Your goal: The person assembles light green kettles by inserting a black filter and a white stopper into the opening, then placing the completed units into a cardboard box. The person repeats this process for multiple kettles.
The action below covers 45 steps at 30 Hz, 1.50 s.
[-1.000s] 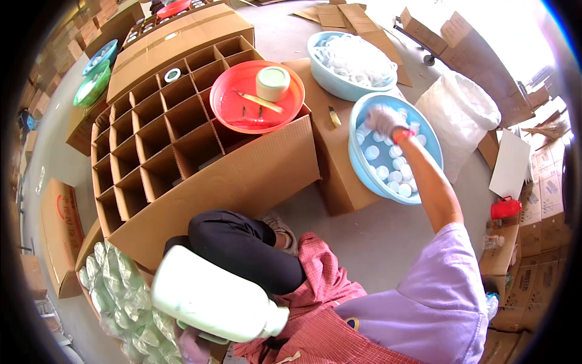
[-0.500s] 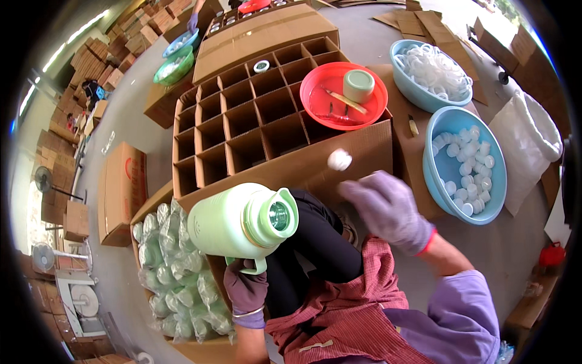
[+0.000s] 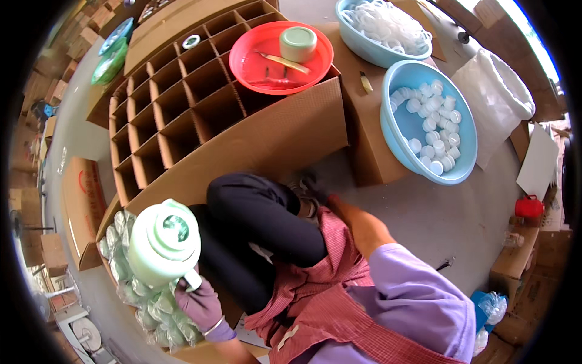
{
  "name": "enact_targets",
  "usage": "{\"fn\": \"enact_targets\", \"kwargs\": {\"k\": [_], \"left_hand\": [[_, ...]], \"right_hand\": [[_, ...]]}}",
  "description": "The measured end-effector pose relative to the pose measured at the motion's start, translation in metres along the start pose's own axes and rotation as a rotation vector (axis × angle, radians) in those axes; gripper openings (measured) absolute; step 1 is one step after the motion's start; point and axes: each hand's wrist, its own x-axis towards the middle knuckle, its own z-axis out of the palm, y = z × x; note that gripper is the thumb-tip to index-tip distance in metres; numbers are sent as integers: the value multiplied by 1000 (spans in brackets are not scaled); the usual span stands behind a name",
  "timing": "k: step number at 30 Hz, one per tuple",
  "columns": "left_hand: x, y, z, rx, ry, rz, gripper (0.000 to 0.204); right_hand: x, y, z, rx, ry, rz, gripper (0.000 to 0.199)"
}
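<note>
A pale green vacuum jug with an uncapped mouth and shiny liner is tilted over the lower left. My gloved left hand is closed round its handle. Down by my shoe, near the floor, is my gloved right hand; it is dark and small, and its fingers cannot be made out. Beneath the jug lie several green pieces in clear plastic bags in a carton. A red basin holds a green cup and a thin yellowish tool.
Ahead stands a divided carton, with the red basin on its right corner. To the right, a blue basin holds white stoppers; behind it another basin holds white rings. A white sack stands beside them.
My right hand has dropped from beside the carton to near my shoe. The blurred white piece in mid-air is out of sight. The view has shifted right; the jug's mouth now points more upward.
</note>
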Motion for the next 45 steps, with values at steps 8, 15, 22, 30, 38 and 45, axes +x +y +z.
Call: {"fn": "enact_targets", "kwargs": {"k": [8, 15, 22, 30, 38, 45], "left_hand": [[-20, 13, -6, 192, 367, 208, 13], [15, -38, 60, 229, 273, 146, 13], [5, -46, 61, 198, -92, 95, 34], [-2, -44, 46, 29, 268, 140, 21], [-7, -51, 59, 82, 190, 161, 20], [-8, -64, 66, -33, 49, 111, 17]], "right_hand": [[-41, -48, -35, -316, 46, 181, 50], [-129, -325, -117, 250, -278, -769, 70], [-142, -391, -73, -59, -177, -913, 83], [-151, -392, -73, 517, -402, -949, 58], [-173, -415, -41, 1172, -420, -901, 49], [-170, -419, -30, 429, 63, -1157, 31]]}}
